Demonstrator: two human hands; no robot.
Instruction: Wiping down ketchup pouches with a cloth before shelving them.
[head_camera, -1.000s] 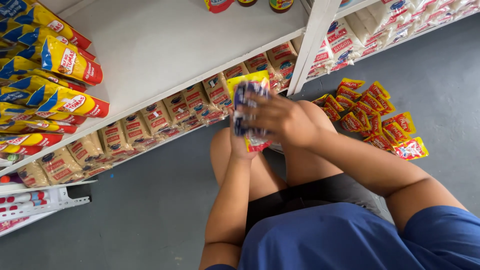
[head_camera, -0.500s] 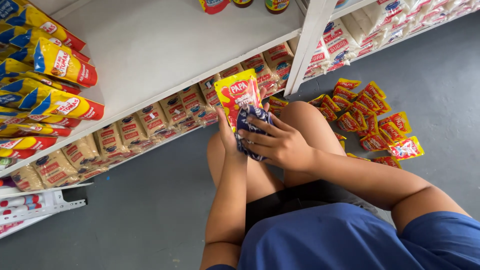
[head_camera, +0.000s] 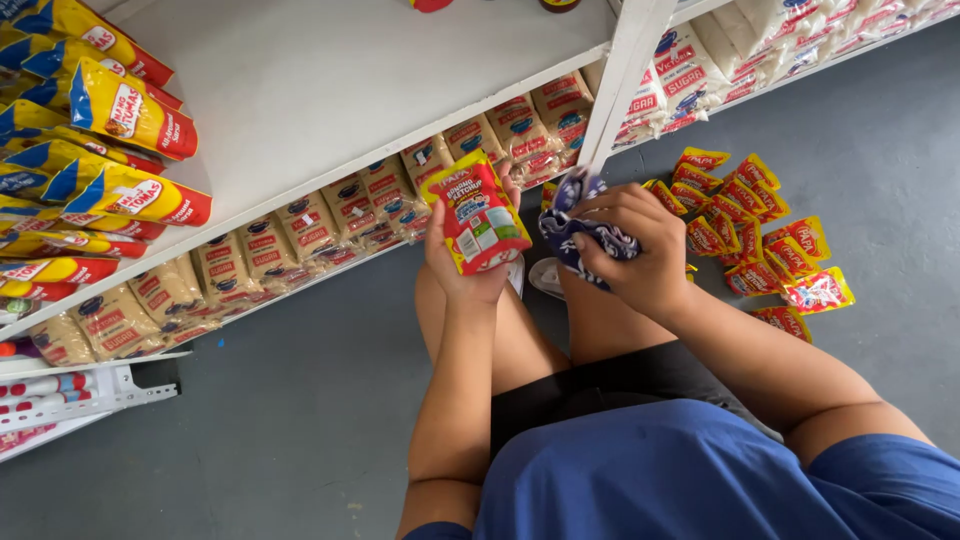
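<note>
The left hand (head_camera: 462, 268) is wrapping its fingers around a red and yellow sauce pouch (head_camera: 477, 213), holding it up just in front of the white shelf (head_camera: 330, 90), and the right hand (head_camera: 635, 245) is squeezing shut on a dark blue patterned cloth (head_camera: 575, 222) just beside that pouch. More red and yellow pouches (head_camera: 760, 235) are lying in a pile on the grey floor (head_camera: 280, 400), off to the right of the white shelf's post. Tan bags (head_camera: 300, 225) are sitting in a row under the white shelf, and yellow bags (head_camera: 110, 150) are lying on its left end.
</note>
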